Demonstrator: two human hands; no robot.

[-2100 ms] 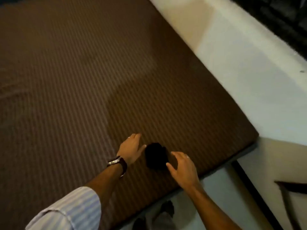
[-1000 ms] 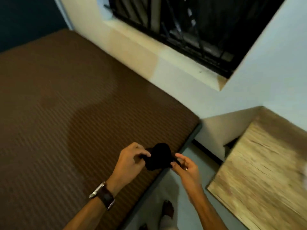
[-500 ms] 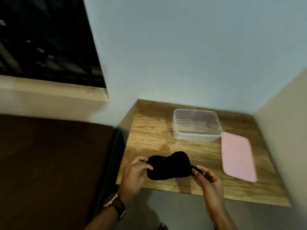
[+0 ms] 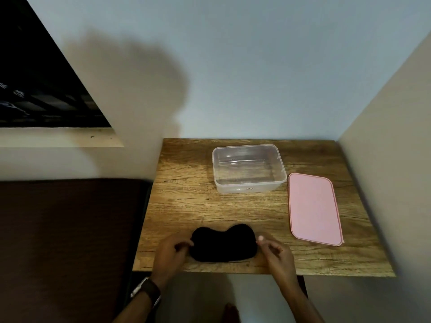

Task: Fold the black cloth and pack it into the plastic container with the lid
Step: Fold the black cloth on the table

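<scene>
Left hand [image 4: 171, 252] pinches the left end of the black cloth [image 4: 223, 244]; right hand [image 4: 275, 251] pinches its right end. Cloth lies flat near the wooden table [image 4: 186, 199] front edge. Clear plastic container [image 4: 248, 168] stands open behind it, pink lid [image 4: 313, 208] just right of the container.

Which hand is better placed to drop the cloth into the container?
Right, probably. The right hand pinches the black cloth at its end, nearer the open container and pink lid. The left hand is farther.
</scene>
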